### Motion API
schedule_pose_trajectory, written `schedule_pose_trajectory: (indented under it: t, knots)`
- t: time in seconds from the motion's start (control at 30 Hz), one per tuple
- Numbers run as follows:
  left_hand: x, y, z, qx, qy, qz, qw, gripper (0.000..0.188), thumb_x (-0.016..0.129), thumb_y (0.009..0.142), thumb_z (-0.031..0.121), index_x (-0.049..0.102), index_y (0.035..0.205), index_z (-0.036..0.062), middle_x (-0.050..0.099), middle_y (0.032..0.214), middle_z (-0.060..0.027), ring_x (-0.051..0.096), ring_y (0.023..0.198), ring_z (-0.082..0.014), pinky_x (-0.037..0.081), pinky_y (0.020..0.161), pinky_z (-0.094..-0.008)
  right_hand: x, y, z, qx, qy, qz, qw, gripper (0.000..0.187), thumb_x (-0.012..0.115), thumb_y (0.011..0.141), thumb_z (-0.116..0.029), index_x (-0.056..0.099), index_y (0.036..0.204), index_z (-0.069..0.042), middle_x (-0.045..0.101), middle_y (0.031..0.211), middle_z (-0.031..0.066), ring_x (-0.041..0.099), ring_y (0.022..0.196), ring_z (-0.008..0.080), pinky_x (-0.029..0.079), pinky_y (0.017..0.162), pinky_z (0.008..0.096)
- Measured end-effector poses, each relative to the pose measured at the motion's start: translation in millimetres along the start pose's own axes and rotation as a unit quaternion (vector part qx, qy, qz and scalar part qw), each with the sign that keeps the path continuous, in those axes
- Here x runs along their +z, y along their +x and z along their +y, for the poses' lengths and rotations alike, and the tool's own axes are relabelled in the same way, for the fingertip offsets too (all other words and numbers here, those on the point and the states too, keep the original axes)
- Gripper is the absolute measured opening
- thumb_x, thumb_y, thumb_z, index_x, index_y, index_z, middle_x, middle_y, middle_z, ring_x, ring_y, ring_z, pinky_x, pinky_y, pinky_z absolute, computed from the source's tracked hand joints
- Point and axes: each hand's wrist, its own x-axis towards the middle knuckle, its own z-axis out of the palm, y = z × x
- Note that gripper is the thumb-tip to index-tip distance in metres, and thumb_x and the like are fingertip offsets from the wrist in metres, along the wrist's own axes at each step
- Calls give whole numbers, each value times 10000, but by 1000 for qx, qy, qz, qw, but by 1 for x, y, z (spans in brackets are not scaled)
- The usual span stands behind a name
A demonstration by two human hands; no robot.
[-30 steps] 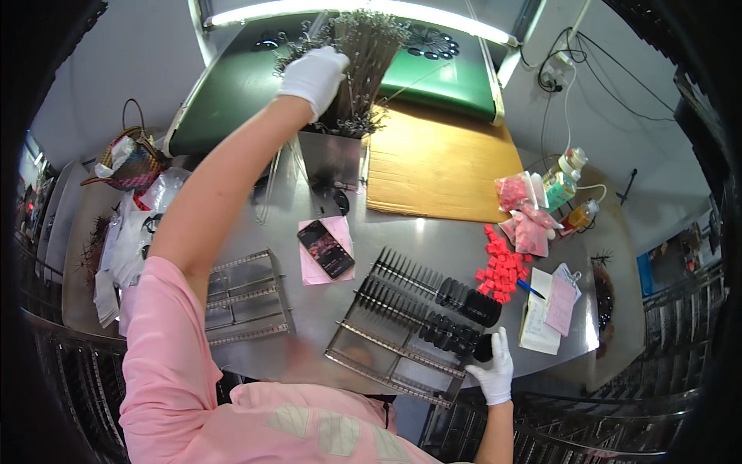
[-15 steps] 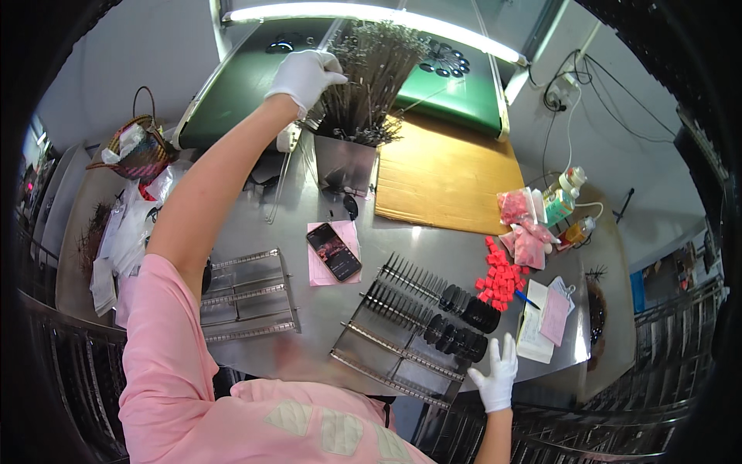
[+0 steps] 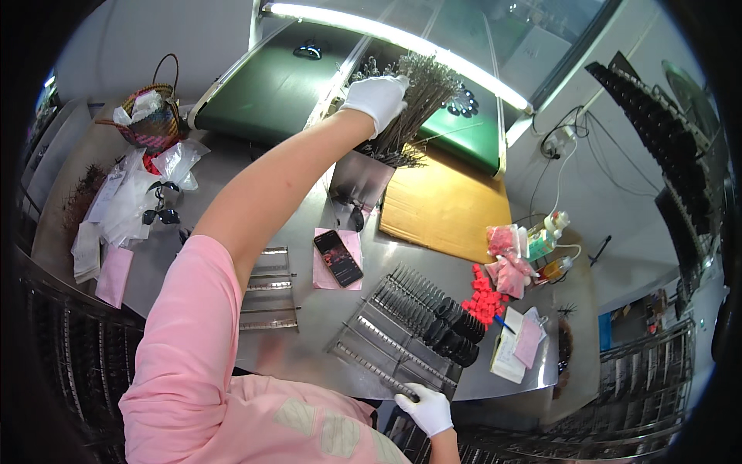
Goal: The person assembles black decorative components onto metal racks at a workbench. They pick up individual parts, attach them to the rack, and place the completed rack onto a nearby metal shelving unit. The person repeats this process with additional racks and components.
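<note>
My left hand (image 3: 377, 102), in a white glove, reaches to a dense bundle of thin metal rods (image 3: 421, 100) standing in a metal box (image 3: 360, 179). Its fingers are curled closed at the bundle's left side; what they pinch is hidden. My right hand (image 3: 427, 410), also gloved, grips the near right corner of a metal rack (image 3: 379, 329) with thumb and fingers. Rows of thin prongs and black, rounded, lens-like pieces (image 3: 448, 340) fill the rack's far part. Left of it lies a second metal rack (image 3: 267, 298), partly covered by my left arm.
A phone (image 3: 338, 257) lies on pink paper. Cardboard (image 3: 444, 209), red blocks (image 3: 483, 298), bagged red pieces (image 3: 506, 259), bottles (image 3: 545, 232) and a notebook (image 3: 510, 356) lie rightward. Leftward are sunglasses (image 3: 160, 213), plastic bags (image 3: 131, 209) and a woven basket (image 3: 151, 124). Behind is a green conveyor belt (image 3: 263, 85).
My left hand has moved right and down against the rod bundle. My right hand has gone from spread beside the rack to gripping its near corner. The view has shifted and tilted.
</note>
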Motion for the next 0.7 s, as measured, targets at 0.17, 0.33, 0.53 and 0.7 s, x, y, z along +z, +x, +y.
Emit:
schedule_pose_trajectory:
  t: [0.17,0.33,0.53,0.7]
  knots:
    - [-6,6,-3,-4,-23,-23,999,166,610,938,141,690,1074,92,723,1079,-166,698,1020,-364,557,862,-464,-20,-8,-9,40,20,117,992,440,817,778,-497,794,976,-105,737,772,153,744,744,277,583,701,360]
    - [7,9,-11,3,-42,-45,998,236,592,970,262,667,1093,75,697,1111,-168,674,1038,-361,526,901,-479,0,-20,-8,95,41,74,992,465,814,788,-522,792,1016,-118,735,779,157,744,755,275,573,720,356]
    - [-14,0,-3,-12,-127,155,980,185,586,924,241,695,996,109,711,1039,-135,684,961,-352,537,846,-466,7,-43,-7,119,53,77,989,430,829,784,-484,793,1010,-120,748,813,139,749,784,261,574,732,342]
    - [-93,-36,28,187,-381,421,802,101,587,970,92,676,954,48,678,787,-50,555,609,-132,482,591,-273,5,-51,-13,113,71,78,988,360,827,804,-421,794,987,-113,753,834,121,753,782,247,576,715,326]
